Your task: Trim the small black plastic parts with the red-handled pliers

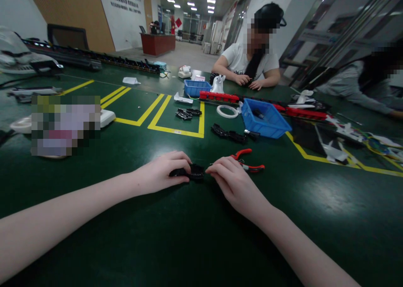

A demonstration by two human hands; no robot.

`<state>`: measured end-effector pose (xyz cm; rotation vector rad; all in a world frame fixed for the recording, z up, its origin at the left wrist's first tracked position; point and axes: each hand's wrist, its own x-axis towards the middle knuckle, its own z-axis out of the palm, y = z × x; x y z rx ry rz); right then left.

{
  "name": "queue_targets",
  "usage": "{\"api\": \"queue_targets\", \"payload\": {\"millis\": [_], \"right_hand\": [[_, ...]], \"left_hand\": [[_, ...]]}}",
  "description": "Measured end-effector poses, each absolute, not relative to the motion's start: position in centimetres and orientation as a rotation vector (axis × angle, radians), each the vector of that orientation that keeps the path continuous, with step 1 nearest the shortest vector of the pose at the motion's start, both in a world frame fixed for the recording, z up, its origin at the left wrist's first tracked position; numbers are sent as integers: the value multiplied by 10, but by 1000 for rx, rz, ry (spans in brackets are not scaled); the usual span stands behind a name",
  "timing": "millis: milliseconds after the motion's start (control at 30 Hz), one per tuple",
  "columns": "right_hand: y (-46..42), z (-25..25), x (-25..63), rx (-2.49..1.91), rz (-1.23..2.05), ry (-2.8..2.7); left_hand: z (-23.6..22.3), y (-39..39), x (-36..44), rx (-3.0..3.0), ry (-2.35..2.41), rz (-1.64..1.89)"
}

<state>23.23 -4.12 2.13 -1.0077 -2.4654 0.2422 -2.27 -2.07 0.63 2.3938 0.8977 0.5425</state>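
Observation:
My left hand (170,169) is closed around a black plastic part (197,172) that lies low over the green table, its hollow right end sticking out past the thumb and fingers. Just right of that end is my right hand (228,176), with its fingers drawn together in a pinch. Whatever they may hold is too small or hidden to name. Behind the right hand lie red-handled pliers (254,168), partly covered by it. Farther back are more black plastic parts (228,134), and another small group of black pieces (188,113) sits inside a yellow-taped outline.
A blue bin (267,121) stands beyond the pliers, beside a white ring (227,111) and red strips (219,96). A smaller blue bin (197,87) is farther back. A blurred-out object (66,127) lies at left. Across the table (176,236) sits a person (256,64); another leans in at right.

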Motion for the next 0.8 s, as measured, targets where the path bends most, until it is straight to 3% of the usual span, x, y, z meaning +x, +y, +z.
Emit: {"api": "queue_targets", "payload": {"millis": [100,533,800], "right_hand": [[-46,23,229,-979,414,-2379],[-47,18,226,-1003,501,-2106],[-51,19,217,-1083,584,-2217]], "left_hand": [[6,-23,-21,2434,861,541],[7,-23,-17,2586,798,501],[4,-24,-15,2615,810,518]]}}
